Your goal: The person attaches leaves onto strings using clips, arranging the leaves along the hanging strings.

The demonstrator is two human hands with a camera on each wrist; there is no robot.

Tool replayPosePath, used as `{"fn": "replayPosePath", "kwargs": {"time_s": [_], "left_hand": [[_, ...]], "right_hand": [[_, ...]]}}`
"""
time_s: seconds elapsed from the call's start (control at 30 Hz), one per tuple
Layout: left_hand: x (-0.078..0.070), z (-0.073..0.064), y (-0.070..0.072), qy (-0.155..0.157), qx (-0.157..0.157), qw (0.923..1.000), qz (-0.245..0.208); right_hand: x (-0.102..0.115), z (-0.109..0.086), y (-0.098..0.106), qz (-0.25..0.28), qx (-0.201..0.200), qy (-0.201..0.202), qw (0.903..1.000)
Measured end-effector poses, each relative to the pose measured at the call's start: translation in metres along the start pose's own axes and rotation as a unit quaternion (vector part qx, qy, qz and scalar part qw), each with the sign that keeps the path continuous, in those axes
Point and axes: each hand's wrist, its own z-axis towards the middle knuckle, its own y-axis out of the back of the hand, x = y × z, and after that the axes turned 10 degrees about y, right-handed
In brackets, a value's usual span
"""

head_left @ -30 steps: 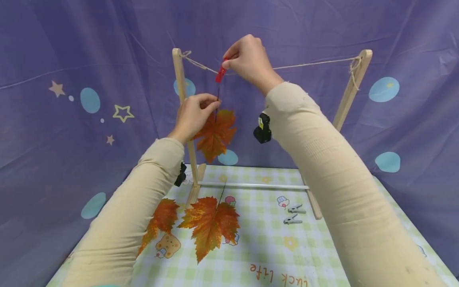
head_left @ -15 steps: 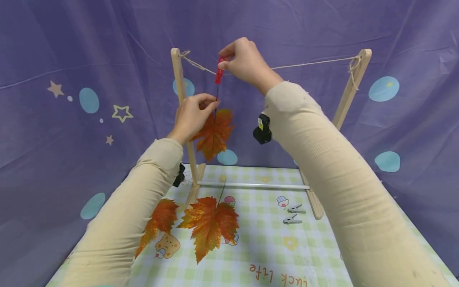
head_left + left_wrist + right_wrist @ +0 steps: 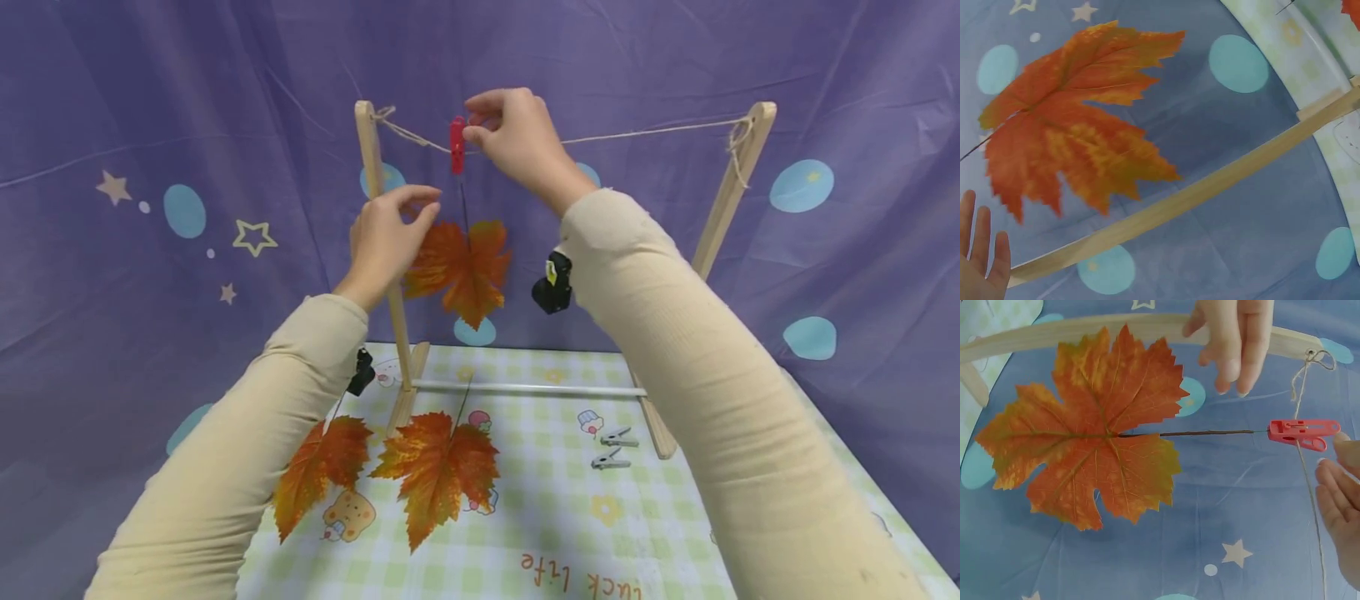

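A red clothespin [image 3: 457,146] sits on the string [image 3: 637,133], biting the stem of an orange maple leaf [image 3: 468,267] that hangs below. My right hand [image 3: 521,142] is just right of the pin, thumb tip right at its side and fingers loosely bent, holding nothing. In the right wrist view the pin's handles [image 3: 1325,431] are close together beside my fingertips. Left of the stem is my left hand [image 3: 390,233], thumb and fingers parted and off the leaf. Its straight fingers [image 3: 982,231] show near the leaf in the left wrist view.
A wooden frame with a left post [image 3: 367,137] and right post [image 3: 738,183] carries the string. Two leaves, one at the left [image 3: 322,467] and one nearer the middle [image 3: 442,467], lie on the checked tablecloth [image 3: 555,517]. Two grey clothespins [image 3: 611,458] lie at the right.
Both hands have let go: the left released the leaf stem and moved left and down, the right released the red clothespin. The leaf has swung slightly right and hangs from the pin.
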Motion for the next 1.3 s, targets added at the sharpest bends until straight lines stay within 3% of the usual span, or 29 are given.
{"fn": "replayPosePath", "kwargs": {"time_s": [0.2,0.33,0.57,0.77,1.0,1.3], "left_hand": [[-0.006,-0.007,0.012,-0.008,-0.006,0.9998,-0.019],[-0.007,-0.016,0.014,-0.027,-0.005,0.9993,-0.025],[-0.007,-0.040,0.009,-0.070,-0.005,0.9959,-0.056],[-0.004,-0.059,0.005,-0.069,0.025,0.9953,-0.064],[0.009,-0.082,-0.006,-0.067,0.074,0.9939,-0.048],[0.020,-0.109,-0.018,-0.080,0.093,0.9895,-0.077]], "right_hand": [[-0.008,-0.016,0.004,0.035,-0.066,0.051,0.9959],[-0.016,-0.033,0.010,0.062,-0.079,0.063,0.9929],[-0.033,-0.076,0.019,0.104,-0.079,0.077,0.9885],[-0.042,-0.123,0.019,0.097,-0.080,0.085,0.9884],[-0.049,-0.172,0.015,0.100,-0.072,0.082,0.9889],[-0.075,-0.231,0.006,0.096,-0.030,0.040,0.9941]]}}
